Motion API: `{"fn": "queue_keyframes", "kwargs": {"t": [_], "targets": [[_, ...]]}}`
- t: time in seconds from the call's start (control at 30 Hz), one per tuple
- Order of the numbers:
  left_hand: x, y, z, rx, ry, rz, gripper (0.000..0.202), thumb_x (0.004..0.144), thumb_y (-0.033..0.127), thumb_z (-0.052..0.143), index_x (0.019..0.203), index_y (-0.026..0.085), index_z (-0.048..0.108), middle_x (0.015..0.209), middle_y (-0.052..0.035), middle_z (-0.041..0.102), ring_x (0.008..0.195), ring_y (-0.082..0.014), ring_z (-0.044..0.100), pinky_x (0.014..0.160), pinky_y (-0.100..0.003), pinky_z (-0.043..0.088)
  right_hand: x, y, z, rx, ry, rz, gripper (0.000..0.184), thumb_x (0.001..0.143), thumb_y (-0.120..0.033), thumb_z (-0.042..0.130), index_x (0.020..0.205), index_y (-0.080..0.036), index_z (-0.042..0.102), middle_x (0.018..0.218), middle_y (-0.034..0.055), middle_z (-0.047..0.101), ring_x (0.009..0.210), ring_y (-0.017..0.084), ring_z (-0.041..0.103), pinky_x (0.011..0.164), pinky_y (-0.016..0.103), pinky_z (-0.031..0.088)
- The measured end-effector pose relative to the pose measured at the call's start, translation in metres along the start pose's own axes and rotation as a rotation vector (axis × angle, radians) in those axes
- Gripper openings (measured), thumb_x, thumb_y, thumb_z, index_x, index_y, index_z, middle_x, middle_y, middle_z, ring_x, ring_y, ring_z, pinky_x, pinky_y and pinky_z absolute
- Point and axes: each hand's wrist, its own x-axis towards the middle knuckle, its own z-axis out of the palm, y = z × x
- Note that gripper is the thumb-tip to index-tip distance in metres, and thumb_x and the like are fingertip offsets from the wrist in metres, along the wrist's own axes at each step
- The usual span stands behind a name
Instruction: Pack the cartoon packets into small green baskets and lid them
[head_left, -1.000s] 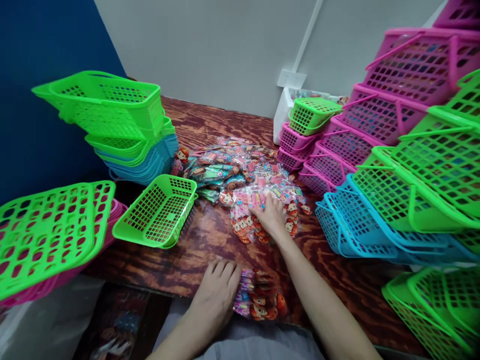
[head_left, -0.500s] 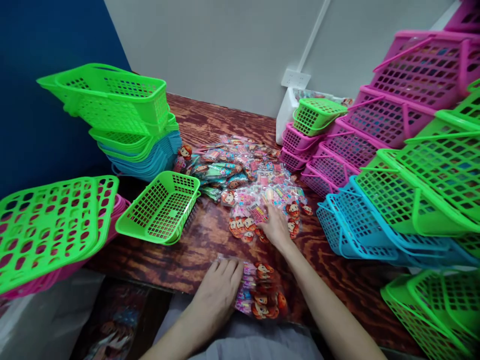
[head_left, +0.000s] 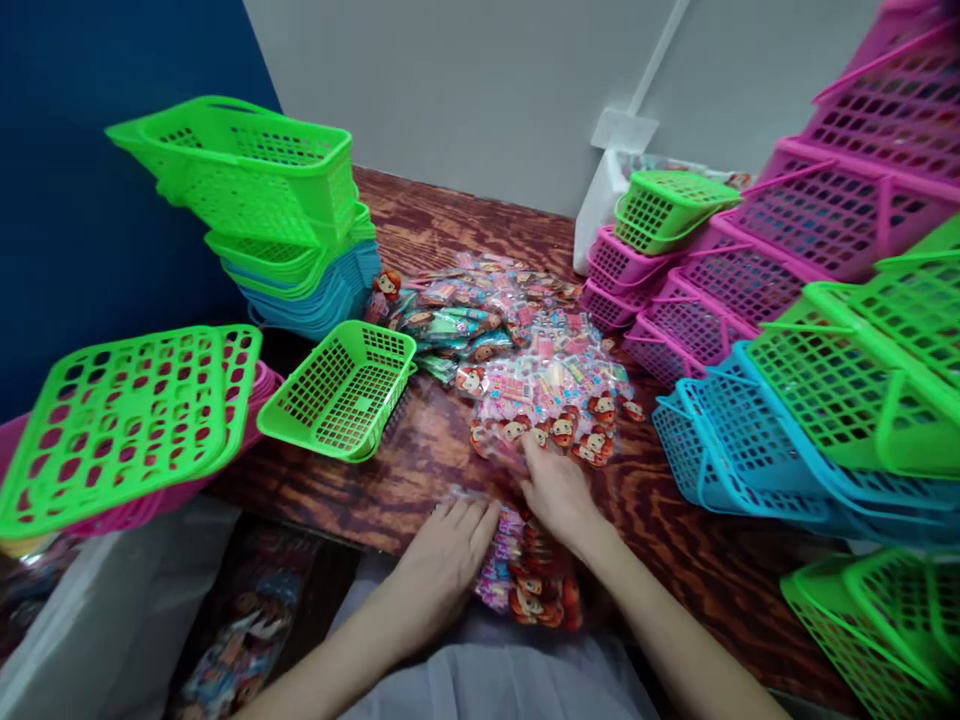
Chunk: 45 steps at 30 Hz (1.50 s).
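- Left hand (head_left: 450, 555) lies flat, fingers extended, against the packet stack (head_left: 534, 590) at the near edge of the table (head_left: 675, 540).
- Right hand (head_left: 559, 495), fingers bent, touches the near rim of the packet pile (head_left: 540, 370); whether it grips a packet cannot be told.
- A green basket (head_left: 341, 390) sits left of the pile.
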Motion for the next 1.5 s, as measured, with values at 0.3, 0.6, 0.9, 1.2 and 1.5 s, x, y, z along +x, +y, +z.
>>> {"fn": "queue_keyframes", "kwargs": {"t": [0.3,0.6,0.9,1.2,1.5], "targets": [[-0.012,-0.001,-0.002,-0.077,0.133,-0.021,0.054,0.085,0.013,0.053,0.139,0.014,0.046,0.143,-0.0153,0.047,0.143,-0.0304,0.03,0.121,-0.053,0.016,-0.034,0.003,0.002,0.159,-0.131,-0.191,0.022,0.095,-0.016,0.045,0.108,-0.022,0.062,0.105,0.0054,0.072,0.1,0.022,0.066,0.085,0.03,0.044],[-0.001,-0.003,-0.021,0.025,0.119,0.012,0.027,0.088,0.02,0.055,0.115,0.016,0.056,0.163,-0.019,0.007,0.151,-0.0379,-0.003,0.117,-0.066,0.0,-0.045,-0.011,0.008,0.014,-0.1,-0.274,0.023,0.092,-0.008,0.044,0.094,-0.018,0.065,0.093,0.0068,0.069,0.09,0.021,0.064,0.078,0.029,0.042],[0.011,-0.005,-0.024,-0.078,-0.014,-0.001,0.058,0.081,0.01,0.05,0.138,0.017,0.04,0.133,-0.0126,0.051,0.125,-0.0264,0.046,0.117,-0.047,0.027,0.046,0.014,-0.031,0.284,-0.051,-0.171,0.027,0.096,-0.038,0.048,0.095,-0.02,0.069,0.087,0.0028,0.07,0.082,0.019,0.062,0.074,0.029,0.044],[0.014,0.0,-0.012,-0.076,-0.081,-0.157,0.064,0.081,0.015,0.051,0.144,0.015,0.038,0.134,-0.0153,0.05,0.125,-0.0307,0.043,0.11,-0.048,0.032,0.095,-0.015,-0.015,-0.158,0.129,-0.286,0.028,0.086,-0.009,0.053,0.107,-0.021,0.069,0.116,0.0117,0.063,0.109,0.026,0.051,0.087,0.036,0.042],[0.006,-0.008,0.006,-0.115,-0.072,-0.139,0.074,0.079,0.021,0.053,0.149,0.013,0.032,0.152,-0.0163,0.039,0.136,-0.0327,0.036,0.116,-0.05,0.022,0.029,0.06,0.008,-0.06,0.42,-0.167,0.044,0.092,-0.014,0.044,0.133,-0.023,0.055,0.126,0.012,0.06,0.119,0.028,0.048,0.1,0.045,0.039]]}}
